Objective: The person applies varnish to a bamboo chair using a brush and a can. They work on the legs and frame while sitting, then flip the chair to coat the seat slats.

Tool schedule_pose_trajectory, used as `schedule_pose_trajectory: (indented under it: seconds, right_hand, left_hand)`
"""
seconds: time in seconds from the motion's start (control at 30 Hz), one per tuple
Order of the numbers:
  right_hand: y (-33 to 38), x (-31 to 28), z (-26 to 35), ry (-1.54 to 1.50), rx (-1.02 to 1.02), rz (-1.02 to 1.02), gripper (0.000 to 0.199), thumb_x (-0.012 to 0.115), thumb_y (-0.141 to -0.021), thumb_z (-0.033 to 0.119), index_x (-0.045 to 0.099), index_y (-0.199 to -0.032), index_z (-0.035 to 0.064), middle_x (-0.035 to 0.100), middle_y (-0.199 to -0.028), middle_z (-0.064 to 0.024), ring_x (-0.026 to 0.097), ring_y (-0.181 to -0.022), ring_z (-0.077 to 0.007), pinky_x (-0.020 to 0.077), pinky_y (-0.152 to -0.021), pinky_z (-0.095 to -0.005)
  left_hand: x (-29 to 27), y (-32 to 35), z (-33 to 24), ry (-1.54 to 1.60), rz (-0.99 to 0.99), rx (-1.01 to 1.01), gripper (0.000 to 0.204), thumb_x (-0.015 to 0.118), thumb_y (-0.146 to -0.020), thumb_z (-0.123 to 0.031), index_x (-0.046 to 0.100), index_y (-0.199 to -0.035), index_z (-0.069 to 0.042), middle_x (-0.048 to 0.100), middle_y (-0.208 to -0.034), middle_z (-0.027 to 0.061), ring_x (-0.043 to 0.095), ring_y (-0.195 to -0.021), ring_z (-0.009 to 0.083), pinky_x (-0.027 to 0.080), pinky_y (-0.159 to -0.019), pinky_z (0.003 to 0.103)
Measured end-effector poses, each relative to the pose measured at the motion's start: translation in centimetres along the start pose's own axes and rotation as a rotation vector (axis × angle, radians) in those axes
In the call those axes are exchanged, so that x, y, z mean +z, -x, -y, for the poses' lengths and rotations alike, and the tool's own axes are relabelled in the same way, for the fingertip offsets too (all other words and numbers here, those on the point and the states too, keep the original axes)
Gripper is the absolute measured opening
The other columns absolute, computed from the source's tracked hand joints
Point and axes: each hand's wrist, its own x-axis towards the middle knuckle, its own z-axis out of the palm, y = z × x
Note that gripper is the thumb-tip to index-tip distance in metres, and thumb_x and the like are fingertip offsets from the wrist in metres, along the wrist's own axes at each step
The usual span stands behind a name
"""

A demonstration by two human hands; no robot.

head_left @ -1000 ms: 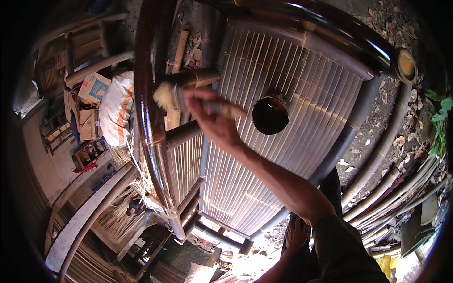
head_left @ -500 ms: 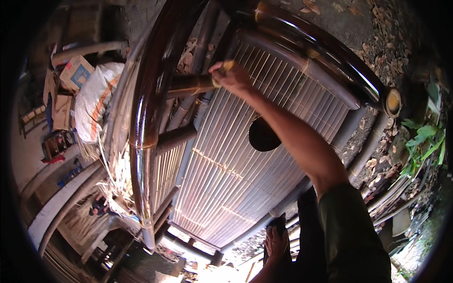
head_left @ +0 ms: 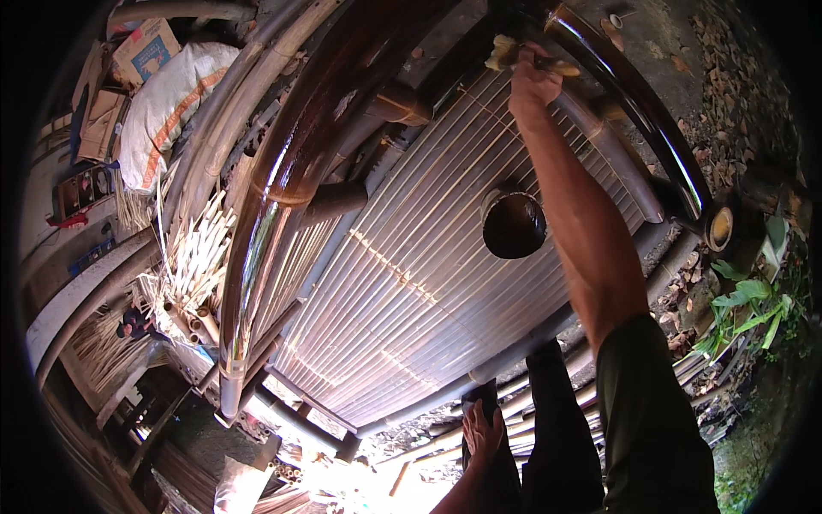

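One hand, the right, clamps a brush against the dark rail; left hand rests flat on the knee.

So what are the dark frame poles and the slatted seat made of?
Frame poles: likely bamboo, given the ringed joints, under a glossy dark coat with bright streaks of reflected light. Slatted seat: thin pale strips, probably split bamboo, looking matt and uncoated.

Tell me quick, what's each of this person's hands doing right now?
Right hand: closed around a brush, held against the dark glossy bamboo rail.
Left hand: open, fingers spread, holding nothing, resting on the dark trouser leg.
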Motion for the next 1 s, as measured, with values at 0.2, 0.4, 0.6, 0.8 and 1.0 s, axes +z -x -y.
schedule_pose_trajectory:
  seconds: [0.2, 0.4, 0.6, 0.8, 1.0]
  right_hand:
    - [14.1, 4.2, -2.3, -0.153, 0.1, -0.363, 0.013, 0.062, -0.093, 0.005, 0.068, -0.103, -0.0001, 0.07, -0.101, -0.0096, 0.066, -0.096, -0.0208, 0.0531, -0.088, -0.032]
    - [25.9, 1.7, -3.4, -0.305, 0.111, 0.111, 0.013, 0.064, -0.095, 0.006, 0.068, -0.107, 0.0032, 0.069, -0.106, -0.0062, 0.065, -0.093, -0.0147, 0.0524, -0.083, -0.0278]
    - [21.1, -1.1, -3.8, -0.153, -0.101, 0.654, 0.015, 0.067, -0.096, 0.014, 0.071, -0.108, 0.0068, 0.068, -0.088, -0.002, 0.062, -0.082, -0.0127, 0.0496, -0.072, -0.0278]
    - [23.1, 0.0, -4.0, -0.235, 0.018, 0.193, 0.013, 0.066, -0.091, 0.008, 0.073, -0.101, 0.0114, 0.073, -0.096, -0.0021, 0.068, -0.091, -0.0142, 0.0545, -0.077, -0.0289]
    - [30.9, -1.8, -3.1, -0.457, 0.393, 0.272, 0.018, 0.071, -0.094, 0.018, 0.071, -0.11, 0.0105, 0.07, -0.096, -0.0024, 0.065, -0.089, -0.0133, 0.0528, -0.078, -0.0295]
  left_hand:
    - [0.0, 0.1, 1.4, -0.025, 0.043, 0.035, 0.06, 0.068, -0.087, -0.035, 0.049, -0.135, -0.005, 0.056, -0.124, 0.0216, 0.052, -0.117, 0.0406, 0.041, -0.099, 0.053]
    - [-0.1, 0.1, 1.7, 0.037, 0.002, -0.027, 0.061, 0.067, -0.087, -0.037, 0.049, -0.136, -0.005, 0.056, -0.125, 0.0224, 0.051, -0.118, 0.0411, 0.04, -0.099, 0.054]
    - [0.4, -0.5, 3.5, 0.012, 0.054, -0.012, 0.063, 0.064, -0.089, -0.042, 0.048, -0.138, -0.006, 0.055, -0.126, 0.024, 0.05, -0.12, 0.0429, 0.039, -0.1, 0.055]
    - [-0.4, -0.3, 5.1, -0.038, 0.067, 0.035, 0.07, 0.064, -0.089, -0.046, 0.045, -0.141, -0.004, 0.057, -0.126, 0.0224, 0.051, -0.12, 0.0403, 0.036, -0.104, 0.053]
    - [-1.7, -1.2, 5.7, -0.1, 0.181, 0.06, 0.071, 0.063, -0.089, -0.046, 0.043, -0.142, -0.003, 0.056, -0.128, 0.0232, 0.05, -0.123, 0.0403, 0.037, -0.104, 0.052]
